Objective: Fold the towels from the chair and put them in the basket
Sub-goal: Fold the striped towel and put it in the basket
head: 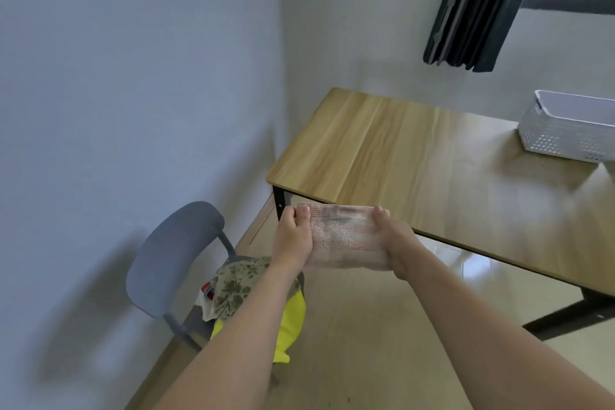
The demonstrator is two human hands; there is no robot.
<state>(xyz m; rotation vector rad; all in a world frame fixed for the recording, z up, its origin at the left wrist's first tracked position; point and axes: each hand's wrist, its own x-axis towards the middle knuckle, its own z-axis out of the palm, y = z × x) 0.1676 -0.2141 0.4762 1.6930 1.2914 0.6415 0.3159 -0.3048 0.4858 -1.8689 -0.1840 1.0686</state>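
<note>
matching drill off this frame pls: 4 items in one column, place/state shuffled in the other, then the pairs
Things
1. pink towel
2. white basket
3. yellow towel
4. dark curtain

Places or states
A. hangs beside the window
B. on the grey chair, under a flowered cloth
C. held in the air, left hand and right hand gripping its ends
D. stands on the wooden table, at its far right

Pairs: 1-C, 2-D, 3-B, 4-A
</note>
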